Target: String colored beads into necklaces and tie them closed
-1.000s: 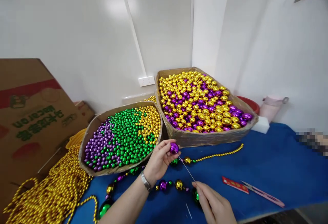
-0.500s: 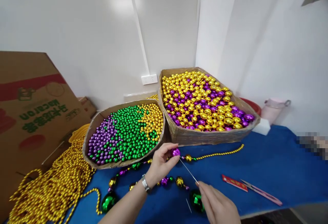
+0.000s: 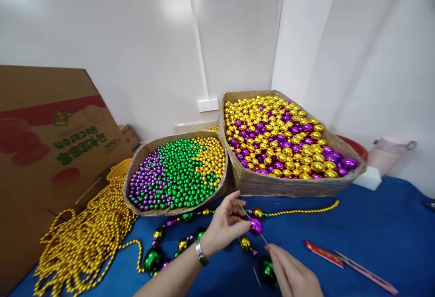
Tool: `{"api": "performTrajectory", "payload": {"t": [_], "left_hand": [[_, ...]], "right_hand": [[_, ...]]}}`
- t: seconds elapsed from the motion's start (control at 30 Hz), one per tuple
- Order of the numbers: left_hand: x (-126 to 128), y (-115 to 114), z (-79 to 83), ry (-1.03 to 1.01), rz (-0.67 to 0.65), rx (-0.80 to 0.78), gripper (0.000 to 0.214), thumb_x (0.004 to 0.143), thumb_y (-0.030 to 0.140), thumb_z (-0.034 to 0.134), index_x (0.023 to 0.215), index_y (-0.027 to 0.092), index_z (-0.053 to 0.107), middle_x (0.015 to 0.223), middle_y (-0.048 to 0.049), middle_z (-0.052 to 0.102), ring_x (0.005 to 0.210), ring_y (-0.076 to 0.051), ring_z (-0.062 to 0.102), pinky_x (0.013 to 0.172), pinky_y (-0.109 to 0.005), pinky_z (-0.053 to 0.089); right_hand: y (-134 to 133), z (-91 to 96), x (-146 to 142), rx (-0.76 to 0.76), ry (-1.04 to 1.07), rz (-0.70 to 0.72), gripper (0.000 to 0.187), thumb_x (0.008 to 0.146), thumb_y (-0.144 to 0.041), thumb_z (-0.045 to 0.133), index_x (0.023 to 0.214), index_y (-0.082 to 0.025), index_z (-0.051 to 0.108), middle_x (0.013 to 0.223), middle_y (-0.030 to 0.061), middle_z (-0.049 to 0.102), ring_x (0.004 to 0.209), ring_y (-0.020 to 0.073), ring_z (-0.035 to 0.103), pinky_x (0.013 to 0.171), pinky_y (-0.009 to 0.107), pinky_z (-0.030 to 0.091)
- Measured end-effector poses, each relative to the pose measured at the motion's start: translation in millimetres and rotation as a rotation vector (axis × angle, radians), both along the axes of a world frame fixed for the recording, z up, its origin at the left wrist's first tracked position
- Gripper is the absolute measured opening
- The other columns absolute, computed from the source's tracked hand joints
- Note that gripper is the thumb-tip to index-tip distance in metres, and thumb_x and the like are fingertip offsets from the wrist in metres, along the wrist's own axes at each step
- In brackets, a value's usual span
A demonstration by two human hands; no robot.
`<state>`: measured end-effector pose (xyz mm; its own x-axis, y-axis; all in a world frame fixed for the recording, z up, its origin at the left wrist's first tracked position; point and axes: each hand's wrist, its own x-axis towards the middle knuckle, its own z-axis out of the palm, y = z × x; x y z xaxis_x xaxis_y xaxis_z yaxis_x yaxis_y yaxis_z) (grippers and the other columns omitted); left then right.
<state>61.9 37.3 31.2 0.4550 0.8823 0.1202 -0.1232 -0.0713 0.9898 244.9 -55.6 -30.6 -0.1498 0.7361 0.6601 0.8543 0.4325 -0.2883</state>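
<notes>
My right hand [image 3: 294, 272] pinches a long thin needle [image 3: 264, 240] near its lower end. A shiny purple bead [image 3: 256, 227] sits on that needle. At the bead's left side, the thumb and a fingertip of my left hand [image 3: 226, 227] close on its edge, while the index finger stretches upward. Beneath my hands a beaded string with a gold ball [image 3: 245, 242], a purple ball and a large green ball [image 3: 268, 270] lies on the blue cloth [image 3: 367, 224]. My right fingers partly cover the large green ball.
Two open boxes stand behind: one of small purple, green and gold beads [image 3: 180, 170], one of larger gold and purple beads [image 3: 282, 143]. Gold bead strings [image 3: 88, 233] pile up left by a carton [image 3: 50, 152]. Pink-handled snips [image 3: 367, 272] and a red packet [image 3: 324, 254] lie right.
The purple bead has moved down along the needle toward my right hand. My left fingers have spread somewhat around its upper side. The whole view has shifted, so things appear farther right.
</notes>
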Motion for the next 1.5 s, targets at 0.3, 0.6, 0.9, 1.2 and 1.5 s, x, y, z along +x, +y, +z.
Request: {"api": "performTrajectory", "payload": {"t": [0.3,0.6,0.9,1.2,1.5], "left_hand": [[-66.6,61.9,14.2,0.911,0.399,0.529,0.019,0.086,0.023,0.048,0.100,0.019,0.061,0.097,-0.0082,0.066,0.092,-0.020,0.059,0.083,-0.032,0.044],[-64.7,101.7,4.4,1.224,0.325,0.461,0.015,0.075,0.009,0.053,0.085,0.016,0.061,0.090,-0.0113,0.061,0.091,-0.027,0.058,0.082,-0.039,0.042],[-56.7,66.4,22.2,0.688,0.332,0.272,0.025,0.088,0.028,0.045,0.104,0.014,0.058,0.096,-0.0093,0.063,0.083,-0.018,0.063,0.076,-0.031,0.049],[-18.6,18.4,22.4,-0.286,0.053,-0.333,0.025,0.069,0.027,0.075,0.088,0.012,0.068,0.091,-0.0088,0.067,0.070,-0.014,0.064,0.068,-0.027,0.050],[-11.8,13.5,22.9,-0.100,0.124,-0.112,0.020,0.071,0.027,0.072,0.088,0.016,0.071,0.085,-0.0055,0.068,0.073,-0.013,0.059,0.073,-0.027,0.048]], "right_hand": [[-0.5,3.8,3.5,0.080,-0.044,-0.012,0.042,0.097,-0.031,0.028,0.089,-0.017,0.067,0.078,0.0063,0.074,0.065,0.0165,0.071,0.056,0.020,0.055],[0.3,-1.0,-3.9,0.035,0.014,0.009,0.043,0.097,-0.035,0.029,0.091,-0.019,0.068,0.079,0.0062,0.074,0.067,0.0167,0.071,0.057,0.019,0.055],[-3.3,-2.6,-8.8,0.028,0.065,0.029,0.035,0.096,-0.031,0.032,0.097,-0.018,0.065,0.082,0.0063,0.073,0.071,0.0163,0.071,0.063,0.020,0.056],[-6.2,3.9,-10.1,-0.027,0.100,0.014,0.034,0.095,-0.029,0.033,0.100,-0.019,0.065,0.085,0.0067,0.073,0.075,0.0165,0.070,0.066,0.022,0.056],[-10.4,-2.6,-2.0,0.020,-0.065,-0.090,0.036,0.096,-0.027,0.030,0.097,-0.019,0.065,0.077,0.0051,0.071,0.067,0.0158,0.068,0.062,0.022,0.053]]}}
